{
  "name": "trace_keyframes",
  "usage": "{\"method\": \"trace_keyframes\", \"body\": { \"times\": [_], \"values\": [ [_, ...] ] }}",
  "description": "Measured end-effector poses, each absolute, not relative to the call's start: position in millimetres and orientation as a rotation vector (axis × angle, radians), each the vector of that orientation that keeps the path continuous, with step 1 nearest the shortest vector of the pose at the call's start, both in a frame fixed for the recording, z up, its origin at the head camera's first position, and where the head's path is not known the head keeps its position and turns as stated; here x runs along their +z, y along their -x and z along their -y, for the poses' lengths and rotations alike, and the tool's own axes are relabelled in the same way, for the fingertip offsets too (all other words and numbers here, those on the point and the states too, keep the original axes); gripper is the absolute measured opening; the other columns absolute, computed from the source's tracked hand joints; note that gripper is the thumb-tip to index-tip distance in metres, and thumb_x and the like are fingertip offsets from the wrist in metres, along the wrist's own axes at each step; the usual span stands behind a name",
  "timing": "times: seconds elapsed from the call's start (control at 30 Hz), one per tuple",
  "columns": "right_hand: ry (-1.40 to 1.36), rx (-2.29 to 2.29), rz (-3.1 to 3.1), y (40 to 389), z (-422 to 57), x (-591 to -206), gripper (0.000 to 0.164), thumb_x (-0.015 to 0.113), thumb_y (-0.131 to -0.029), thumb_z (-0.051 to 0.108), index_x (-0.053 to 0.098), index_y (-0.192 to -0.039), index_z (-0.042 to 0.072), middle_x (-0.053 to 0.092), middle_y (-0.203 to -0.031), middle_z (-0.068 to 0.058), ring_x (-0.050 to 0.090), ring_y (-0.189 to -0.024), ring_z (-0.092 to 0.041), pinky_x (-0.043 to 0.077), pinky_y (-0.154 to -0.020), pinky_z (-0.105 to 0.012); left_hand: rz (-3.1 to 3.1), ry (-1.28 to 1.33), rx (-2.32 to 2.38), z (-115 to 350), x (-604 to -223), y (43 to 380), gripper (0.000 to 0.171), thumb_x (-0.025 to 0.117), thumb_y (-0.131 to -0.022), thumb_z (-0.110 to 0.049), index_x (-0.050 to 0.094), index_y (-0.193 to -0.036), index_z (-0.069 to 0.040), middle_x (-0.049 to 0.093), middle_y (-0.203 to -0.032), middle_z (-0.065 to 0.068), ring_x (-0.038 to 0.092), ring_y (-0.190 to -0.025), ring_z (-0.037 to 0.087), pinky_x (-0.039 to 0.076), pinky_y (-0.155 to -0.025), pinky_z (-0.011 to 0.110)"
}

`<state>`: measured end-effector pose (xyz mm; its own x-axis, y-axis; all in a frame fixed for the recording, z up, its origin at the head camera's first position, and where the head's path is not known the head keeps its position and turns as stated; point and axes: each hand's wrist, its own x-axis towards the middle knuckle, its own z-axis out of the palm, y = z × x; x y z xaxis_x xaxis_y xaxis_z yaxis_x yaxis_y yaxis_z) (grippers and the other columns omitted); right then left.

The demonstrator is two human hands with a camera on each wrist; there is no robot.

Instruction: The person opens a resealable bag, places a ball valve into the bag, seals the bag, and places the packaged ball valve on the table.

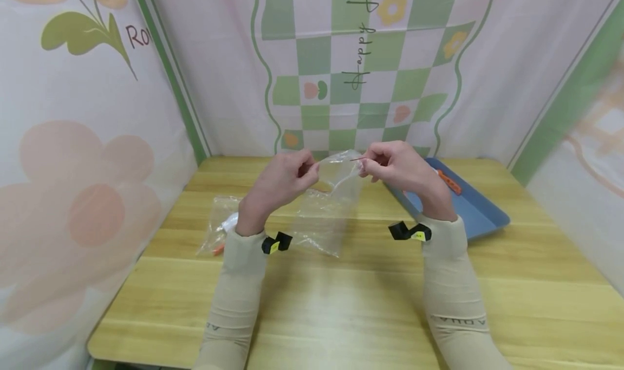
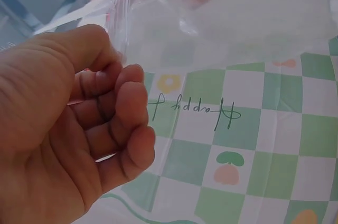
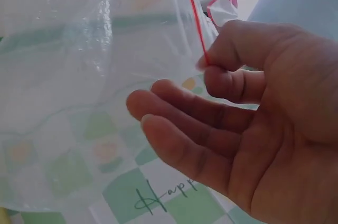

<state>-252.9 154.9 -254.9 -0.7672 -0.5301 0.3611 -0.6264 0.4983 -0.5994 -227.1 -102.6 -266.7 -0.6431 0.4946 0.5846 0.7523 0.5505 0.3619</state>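
Between the two hands hangs a clear zip-lock bag (image 1: 322, 218), its mouth spread apart and a red line along its top edge. My left hand (image 1: 285, 180) pinches one side of the mouth between thumb and index finger; the left wrist view shows the other fingers of this hand (image 2: 95, 113) curled. At the opposite side, my right hand (image 1: 402, 169) pinches the red-lined edge with thumb and forefinger. In the right wrist view the remaining fingers of that hand (image 3: 211, 118) reach out loosely beside the plastic. No item shows inside the bag.
A blue tray (image 1: 480, 213) at the right holds an orange-handled tool (image 1: 448, 181), partly behind the right wrist. Left of the left wrist lies another clear bag (image 1: 214, 224) with a white and orange item inside. Both rest on the wooden table (image 1: 341, 310), with printed curtains around.
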Motion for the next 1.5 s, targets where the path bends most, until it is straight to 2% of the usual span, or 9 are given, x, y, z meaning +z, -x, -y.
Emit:
{"method": "trace_keyframes", "body": {
  "times": [0.2,0.43,0.53,0.73,0.87,0.97,1.1,1.33,1.5],
  "values": [
    [-0.962,0.905,2.653,254,-157,-257,0.013,0.056,-0.089,0.016,0.060,-0.076,0.015,0.062,-0.069,0.001,0.054,-0.057,-0.012,0.042,-0.054,-0.025,2.513,0.970,-0.729,104,-267,226,0.016,0.049,-0.088,-0.008,0.052,-0.073,-0.012,0.044,-0.060,-0.002,0.038,-0.052,0.007,0.030,-0.049,0.019],
    [-0.952,0.830,2.623,254,-153,-258,0.010,0.056,-0.085,0.008,0.051,-0.080,0.015,0.056,-0.065,0.003,0.048,-0.055,-0.014,0.039,-0.052,-0.026,2.673,0.960,-0.614,102,-267,220,0.015,0.049,-0.084,-0.009,0.050,-0.070,-0.015,0.044,-0.059,-0.004,0.039,-0.052,0.007,0.032,-0.050,0.020],
    [-0.951,0.778,2.609,254,-151,-258,0.010,0.055,-0.083,0.004,0.053,-0.084,0.014,0.053,-0.066,0.001,0.046,-0.055,-0.014,0.037,-0.052,-0.027,2.717,0.971,-0.587,101,-266,217,0.015,0.050,-0.084,-0.009,0.049,-0.070,-0.015,0.044,-0.059,-0.004,0.039,-0.051,0.007,0.033,-0.050,0.021],
    [-0.887,0.706,2.614,255,-147,-260,0.012,0.051,-0.084,0.002,0.056,-0.086,0.013,0.057,-0.072,0.000,0.047,-0.057,-0.014,0.039,-0.053,-0.028,2.704,1.006,-0.605,99,-264,216,0.014,0.050,-0.083,-0.009,0.049,-0.070,-0.014,0.044,-0.059,-0.004,0.039,-0.052,0.008,0.033,-0.050,0.021],
    [-0.859,0.671,2.573,254,-145,-260,0.014,0.050,-0.086,0.001,0.057,-0.087,0.013,0.057,-0.077,-0.002,0.046,-0.060,-0.016,0.038,-0.054,-0.029,2.593,1.071,-0.674,96,-265,215,0.012,0.051,-0.082,-0.009,0.050,-0.071,-0.014,0.050,-0.075,-0.001,0.044,-0.063,0.010,0.037,-0.055,0.021],
    [-0.862,0.700,2.515,253,-144,-260,0.014,0.050,-0.087,0.000,0.058,-0.087,0.012,0.055,-0.080,-0.003,0.045,-0.061,-0.017,0.037,-0.056,-0.030,2.451,1.158,-0.727,91,-265,214,0.012,0.052,-0.082,-0.009,0.050,-0.071,-0.014,0.054,-0.100,0.004,0.053,-0.086,0.014,0.042,-0.065,0.021],
    [-0.875,0.908,2.421,250,-143,-258,0.017,0.047,-0.090,0.001,0.061,-0.085,0.010,0.053,-0.085,-0.004,0.048,-0.058,-0.016,0.043,-0.052,-0.027,2.265,1.263,-0.809,84,-264,213,0.014,0.051,-0.082,-0.009,0.049,-0.069,-0.014,0.050,-0.124,0.012,0.050,-0.112,0.022,0.043,-0.077,0.026],
    [-0.900,1.212,2.201,242,-143,-253,0.020,0.045,-0.091,-0.003,0.063,-0.085,0.003,0.057,-0.084,-0.006,0.057,-0.054,-0.013,0.045,-0.044,-0.020,2.144,1.303,-0.863,82,-266,214,0.014,0.053,-0.086,-0.013,0.050,-0.072,-0.013,0.050,-0.125,0.012,0.050,-0.111,0.022,0.042,-0.082,0.027],
    [-0.970,1.272,2.077,225,-137,-242,0.021,0.042,-0.089,-0.011,0.061,-0.080,-0.006,0.060,-0.090,-0.013,0.057,-0.054,-0.020,0.045,-0.045,-0.021,2.225,1.264,-0.838,81,-269,218,0.023,0.065,-0.085,-0.032,0.052,-0.085,-0.013,0.045,-0.131,0.011,0.044,-0.120,0.021,0.042,-0.092,0.029]
  ]
}}
